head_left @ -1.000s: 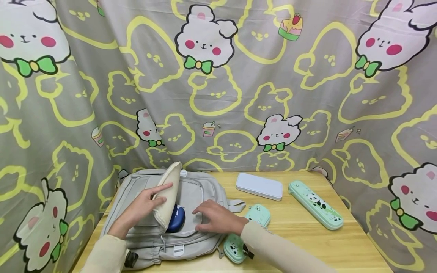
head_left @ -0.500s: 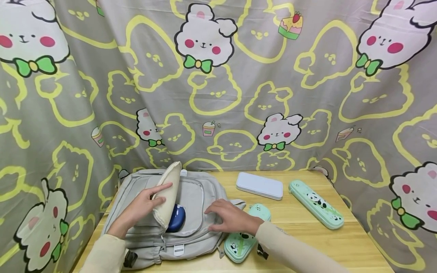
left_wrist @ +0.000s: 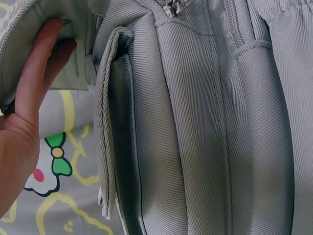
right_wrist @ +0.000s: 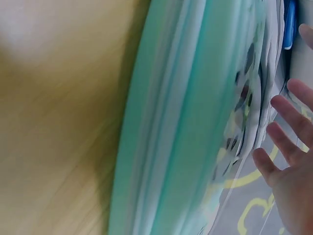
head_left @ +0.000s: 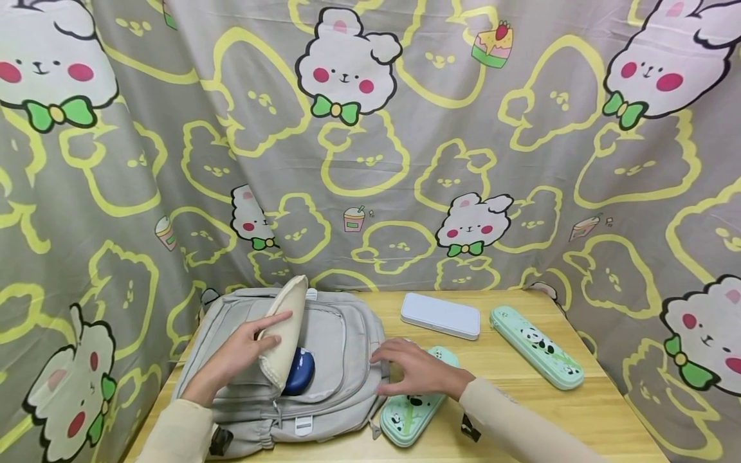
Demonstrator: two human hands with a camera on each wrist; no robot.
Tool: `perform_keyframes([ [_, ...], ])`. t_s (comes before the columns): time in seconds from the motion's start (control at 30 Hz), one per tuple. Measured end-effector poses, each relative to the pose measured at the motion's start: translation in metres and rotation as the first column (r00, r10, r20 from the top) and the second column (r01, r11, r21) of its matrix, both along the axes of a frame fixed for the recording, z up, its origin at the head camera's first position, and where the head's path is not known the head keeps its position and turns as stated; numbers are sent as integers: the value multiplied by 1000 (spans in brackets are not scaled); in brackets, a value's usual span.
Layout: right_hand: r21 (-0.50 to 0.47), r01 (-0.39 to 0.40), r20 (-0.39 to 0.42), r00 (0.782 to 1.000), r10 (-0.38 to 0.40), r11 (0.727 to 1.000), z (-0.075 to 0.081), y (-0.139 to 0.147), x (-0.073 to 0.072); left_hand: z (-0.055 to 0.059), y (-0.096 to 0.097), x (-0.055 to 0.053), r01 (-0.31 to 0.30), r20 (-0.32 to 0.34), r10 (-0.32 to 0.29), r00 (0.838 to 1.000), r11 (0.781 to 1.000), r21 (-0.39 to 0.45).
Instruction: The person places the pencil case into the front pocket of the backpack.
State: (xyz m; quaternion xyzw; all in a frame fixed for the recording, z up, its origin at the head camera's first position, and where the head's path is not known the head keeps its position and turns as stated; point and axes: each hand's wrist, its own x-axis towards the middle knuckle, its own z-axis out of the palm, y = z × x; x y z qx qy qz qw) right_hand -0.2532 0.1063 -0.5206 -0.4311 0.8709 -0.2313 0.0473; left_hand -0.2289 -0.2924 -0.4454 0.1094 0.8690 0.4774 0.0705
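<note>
A grey backpack (head_left: 357, 334) lies on the table with its front pocket folded back. My left hand (head_left: 243, 350) grips the pocket's cream-lined flap (head_left: 289, 334) and holds it up; in the left wrist view its fingers (left_wrist: 36, 73) lie against the flap. A dark blue rounded object (head_left: 300, 374) sits in the pocket, partly covered by the flap. My right hand (head_left: 419, 370), fingers spread and slightly bent, is over a mint-green panda pencil case (head_left: 402, 424) beside the bag. The right wrist view shows this pencil case (right_wrist: 190, 127) close up, with nothing in the hand (right_wrist: 293, 181).
A pale blue-white flat case (head_left: 440, 315) lies at the back of the wooden table (head_left: 492, 411). Another mint-green panda pencil case (head_left: 538, 347) is at the right. A patterned curtain (head_left: 370, 161) surrounds the table's back and sides.
My right hand has moved right, from over the open pocket to over the nearer panda pencil case. The left hand and flap have stayed in place.
</note>
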Motion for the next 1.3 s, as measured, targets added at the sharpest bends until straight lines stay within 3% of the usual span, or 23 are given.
perform_keyframes([
  [0.4,-23,-1,-35,999,0,1000,-9,28,-2,-1,1,1,1,-6,-1,1000,1000,-2],
  [0.8,52,49,14,999,-50,997,-16,52,-5,-1,-2,1,-4,8,4,1000,1000,16],
  [1.3,24,70,-7,998,-70,997,-25,71,-11,-2,-2,2,-11,16,11,1000,1000,16],
])
